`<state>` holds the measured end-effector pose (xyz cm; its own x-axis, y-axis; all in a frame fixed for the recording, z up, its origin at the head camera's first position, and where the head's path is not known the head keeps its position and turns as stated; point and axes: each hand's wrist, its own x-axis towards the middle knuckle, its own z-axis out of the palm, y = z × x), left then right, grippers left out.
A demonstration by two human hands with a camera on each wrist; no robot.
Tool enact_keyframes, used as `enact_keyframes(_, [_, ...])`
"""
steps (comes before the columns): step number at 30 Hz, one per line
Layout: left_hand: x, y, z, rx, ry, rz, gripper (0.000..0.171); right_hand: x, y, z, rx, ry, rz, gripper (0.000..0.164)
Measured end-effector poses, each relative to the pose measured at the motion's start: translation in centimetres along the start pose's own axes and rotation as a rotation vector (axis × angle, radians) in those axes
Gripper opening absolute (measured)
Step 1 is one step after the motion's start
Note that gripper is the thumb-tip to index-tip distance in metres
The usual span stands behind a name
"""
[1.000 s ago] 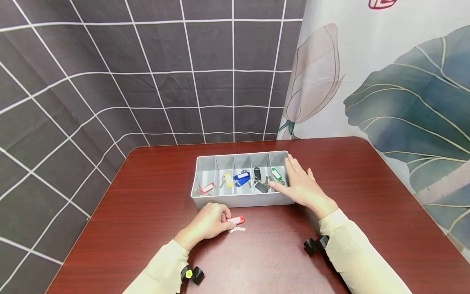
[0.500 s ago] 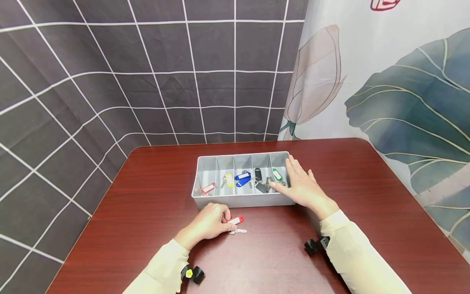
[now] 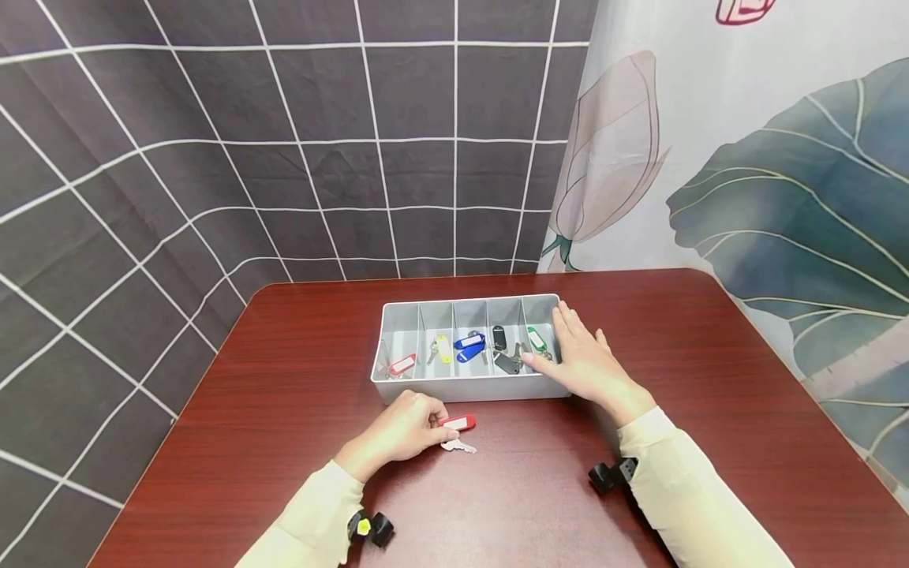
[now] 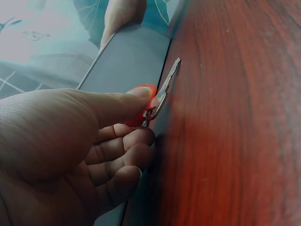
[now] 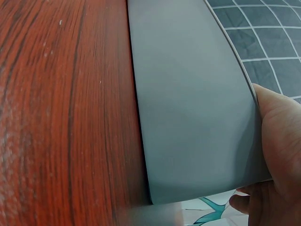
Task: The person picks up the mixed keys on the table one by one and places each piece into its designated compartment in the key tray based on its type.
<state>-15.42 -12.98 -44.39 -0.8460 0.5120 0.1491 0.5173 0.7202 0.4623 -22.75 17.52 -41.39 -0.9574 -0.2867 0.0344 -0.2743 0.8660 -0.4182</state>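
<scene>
My left hand [image 3: 405, 426] pinches a red key tag [image 3: 458, 423] with a white label, between thumb and fingers. A silver key [image 3: 460, 446] hangs from it, just above the table in front of the grey compartment tray [image 3: 461, 388]. In the left wrist view the key [image 4: 168, 84] sticks out past the thumb, its tag [image 4: 149, 94] partly covered. My right hand [image 3: 585, 359] holds the tray's right front corner, thumb over the front rim and fingers along the right side. The right wrist view shows that hand [image 5: 282, 141] against the tray's wall [image 5: 193, 103].
Tagged keys lie in the tray's compartments: a red tag [image 3: 402, 364], a yellow tag [image 3: 443, 349], blue tags [image 3: 470, 351], black tags [image 3: 506, 362] and a green tag [image 3: 536, 339]. Dark red wood tabletop [image 3: 511, 489] surrounds the tray. A gridded curtain [image 3: 319, 142] hangs behind.
The red tag in my left fingers has turned to lie more level, and its key now points slightly downward. My right hand stays on the tray.
</scene>
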Motion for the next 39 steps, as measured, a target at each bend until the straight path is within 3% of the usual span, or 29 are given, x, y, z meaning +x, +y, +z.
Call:
enact_keyframes(11, [0.2,0.0,-0.8,-0.072,0.034,0.042,0.016,0.1,0.0,0.0,0.003,0.002,-0.003,0.112])
enact_keyframes(19, [0.1,0.6,-1.5,-0.191,0.045,0.056,0.016,0.0,0.1,0.3,-0.010,0.006,0.000,0.111])
enact_keyframes(32, [0.1,1.2,-3.0,-0.191,0.204,0.089,0.007,0.0,0.0,0.0,0.003,0.000,0.000,0.112])
enact_keyframes(39, [0.1,1.4,-4.3,-0.139,0.333,0.116,0.007,0.1,0.1,0.0,-0.004,-0.004,0.004,0.113])
